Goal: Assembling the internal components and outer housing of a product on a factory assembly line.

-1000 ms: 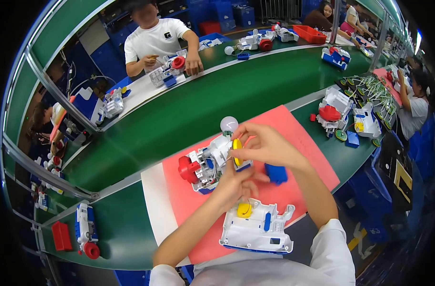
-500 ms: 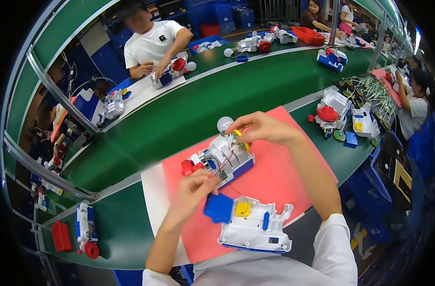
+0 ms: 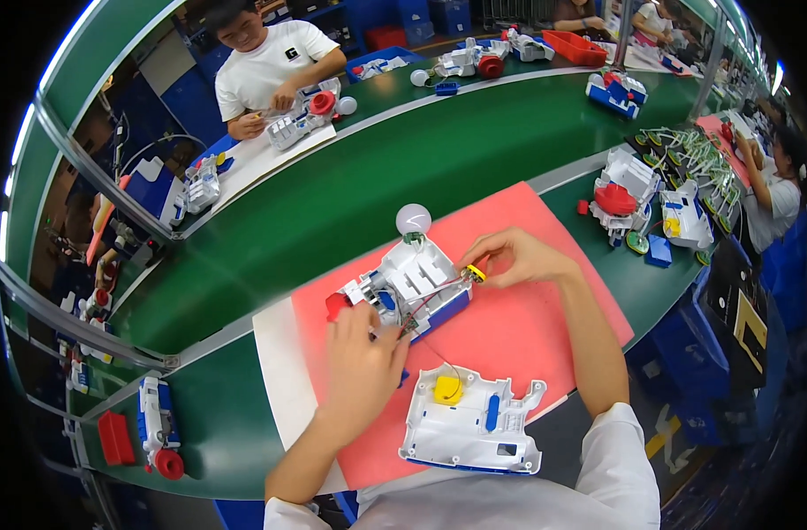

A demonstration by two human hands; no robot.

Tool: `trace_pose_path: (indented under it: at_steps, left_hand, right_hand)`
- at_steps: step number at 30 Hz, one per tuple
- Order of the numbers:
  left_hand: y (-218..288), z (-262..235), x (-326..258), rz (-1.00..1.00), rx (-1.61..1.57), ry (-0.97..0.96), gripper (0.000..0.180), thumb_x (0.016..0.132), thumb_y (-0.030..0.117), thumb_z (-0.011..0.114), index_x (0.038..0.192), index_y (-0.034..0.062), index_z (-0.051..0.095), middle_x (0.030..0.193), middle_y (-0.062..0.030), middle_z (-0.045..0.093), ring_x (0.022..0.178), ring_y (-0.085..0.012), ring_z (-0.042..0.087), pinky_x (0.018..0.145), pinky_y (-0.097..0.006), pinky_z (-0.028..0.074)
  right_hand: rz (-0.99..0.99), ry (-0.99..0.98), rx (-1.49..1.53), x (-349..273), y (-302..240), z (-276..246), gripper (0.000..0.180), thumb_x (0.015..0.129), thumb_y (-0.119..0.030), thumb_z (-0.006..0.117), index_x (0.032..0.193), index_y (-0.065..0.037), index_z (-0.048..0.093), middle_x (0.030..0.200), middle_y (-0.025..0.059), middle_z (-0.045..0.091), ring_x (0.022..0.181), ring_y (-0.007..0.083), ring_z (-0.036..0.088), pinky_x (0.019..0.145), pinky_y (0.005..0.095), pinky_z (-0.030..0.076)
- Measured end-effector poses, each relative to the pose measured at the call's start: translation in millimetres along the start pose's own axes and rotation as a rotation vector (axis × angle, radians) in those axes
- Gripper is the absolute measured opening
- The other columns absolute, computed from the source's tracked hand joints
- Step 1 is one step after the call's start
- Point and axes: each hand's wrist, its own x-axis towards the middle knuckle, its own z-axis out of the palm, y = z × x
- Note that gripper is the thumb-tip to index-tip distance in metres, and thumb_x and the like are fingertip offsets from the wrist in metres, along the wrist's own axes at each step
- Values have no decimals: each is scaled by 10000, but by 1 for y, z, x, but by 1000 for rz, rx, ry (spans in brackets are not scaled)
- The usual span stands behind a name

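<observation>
A white-and-blue toy housing half (image 3: 416, 269) lies open-side up on the pink mat, with wires inside, a pale round ball (image 3: 413, 219) at its far end and a red part (image 3: 337, 306) at its left. My right hand (image 3: 527, 258) pinches a small yellow-rimmed round part (image 3: 477, 274), its wires running into the housing, just off the housing's right edge. My left hand (image 3: 363, 360) is bent over the near left edge by the wires; its fingertips are partly hidden. A blue piece (image 3: 404, 378) peeks from beneath it. Nearer me lies another white shell half (image 3: 469, 422) with a yellow block (image 3: 448, 389), a thin wire leading from it.
On the green bench stand a red bin (image 3: 114, 438) and a toy unit (image 3: 159, 415) at left. To the right are another opened unit (image 3: 617, 199) and a heap of wired round parts (image 3: 695, 163). Across the green belt (image 3: 350, 190) a person handles a similar unit.
My right hand has drawn the yellow-rimmed part right and toward me, away from the ball. My left hand has turned and moved over the blue piece, now mostly hidden.
</observation>
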Motion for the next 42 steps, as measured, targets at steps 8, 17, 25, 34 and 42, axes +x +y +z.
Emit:
trace_pose_path:
  at_steps: [8,17,25,34,42]
  left_hand:
    - [-38,28,98,-24,-424,-551,506,873,348,728,1276,61,617,1155,-172,628,1053,-304,607,912,-370,484]
    - [-46,42,92,-117,-747,-647,620,885,397,716,1362,42,540,1214,-214,637,1091,-305,632,920,-365,487]
    - [-29,34,104,-56,-565,-659,670,798,415,774,1308,40,555,1143,-198,655,1057,-319,631,879,-384,497]
    - [-14,47,106,-31,-257,-608,576,781,392,748,1186,19,579,1056,-255,682,991,-383,673,860,-452,531]
    - [-8,55,99,-15,-215,-470,523,769,367,767,1108,-2,619,933,-228,690,865,-380,689,762,-461,546]
  right_hand:
    - [46,-19,259,-7,7,-4,455,717,68,660,1168,22,700,1154,109,673,1069,173,631,947,316,521]
    - [-139,-182,208,-3,8,-8,466,751,33,683,1218,31,675,1136,137,695,1053,179,645,921,310,541]
    - [96,97,70,-6,14,-11,477,779,19,715,1251,33,647,1141,131,700,1038,171,670,884,310,565]
    - [83,180,113,-12,5,0,374,814,7,737,1182,26,671,1147,104,682,1049,183,653,933,336,529]
    - [99,154,12,-12,1,-1,392,803,24,725,1189,32,660,1142,104,680,1033,189,656,947,333,523]
